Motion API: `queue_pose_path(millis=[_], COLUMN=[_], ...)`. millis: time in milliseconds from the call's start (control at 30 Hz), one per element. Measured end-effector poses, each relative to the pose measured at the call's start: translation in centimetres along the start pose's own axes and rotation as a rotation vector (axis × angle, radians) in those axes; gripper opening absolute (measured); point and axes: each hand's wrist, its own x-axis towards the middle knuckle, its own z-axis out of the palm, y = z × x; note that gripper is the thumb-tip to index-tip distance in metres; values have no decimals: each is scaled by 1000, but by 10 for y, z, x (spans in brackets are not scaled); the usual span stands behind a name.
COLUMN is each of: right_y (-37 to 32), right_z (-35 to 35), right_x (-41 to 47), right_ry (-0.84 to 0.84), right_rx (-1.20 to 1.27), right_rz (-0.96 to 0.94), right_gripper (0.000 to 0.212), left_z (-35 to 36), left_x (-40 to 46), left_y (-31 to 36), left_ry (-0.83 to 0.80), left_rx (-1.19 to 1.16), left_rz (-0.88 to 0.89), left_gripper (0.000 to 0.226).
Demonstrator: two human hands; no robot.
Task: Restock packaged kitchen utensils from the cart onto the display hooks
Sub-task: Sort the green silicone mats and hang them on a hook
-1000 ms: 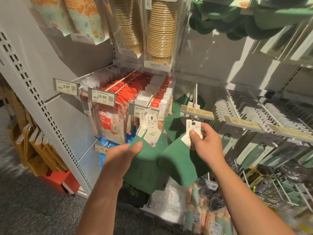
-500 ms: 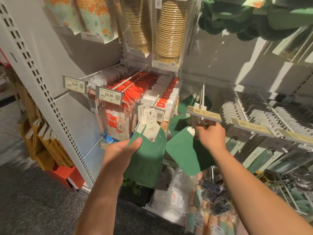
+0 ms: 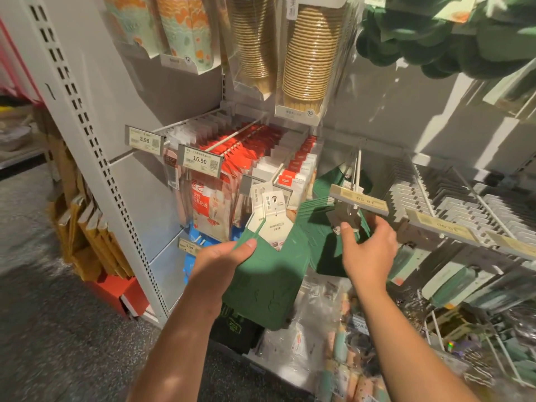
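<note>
While my left hand grips a small stack of green packaged utensils by the upper edge, thumb laid across the front, their white header cards stand upright above my fingers. I count at least two cards in that stack, so at least two packages remain to be hung.

My right hand is at the display hook, just below its yellow price tag. Its fingers are loosely spread, and the fingertips reach up to a white card directly under the tag. Whether they pinch that card or only touch it, I cannot tell. A green package hangs beneath the tag beside the hand, with further green packages behind it along the same hook.

Judgement: the task is partly done. This hook already carries stock, and one package appears to be seated or very nearly so. The stack in my left hand has yet to go on. No cart is in view, so what remains there cannot be assessed.
</note>
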Motion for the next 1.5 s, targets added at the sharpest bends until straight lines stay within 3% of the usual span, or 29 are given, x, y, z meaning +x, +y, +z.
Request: queue_pose_path(millis=[133,267,367,433,733,1033,1133,1400,1500], right_y=[-8,-19,-20,-21,-22,-9,-2,16,20], right_z=[-5,-5,0,2,1,-1,-6,-18,-19], right_x=[-22,-29,-31,-35,-54,-56,-51,-27,-15], right_ry=[-67,-225,-321,-358,-279,-319,-283,-201,-152], right_rx=[207,307,328,352,418,562,569,426,369], right_rz=[-79,-140,-148,-163,-198,-137,-145,-158,-118], right_gripper=[6,4,22,24,11,9,14,18,3], left_z=[9,16,18,18,16,21,21,13,10], left_x=[1,2,1,0,-2,0,-1,3,6], left_y=[-4,-9,-11,-11,-12,-20,-18,-17,-18], left_ry=[22,23,-11,-29,-75,-102,-111,-18,43], left_rx=[2,71,134,151,128,143,122,148,131], left_rz=[1,51,93,105,54,80,71,54,10], left_gripper=[17,21,32,33,24,38,29,25,25])
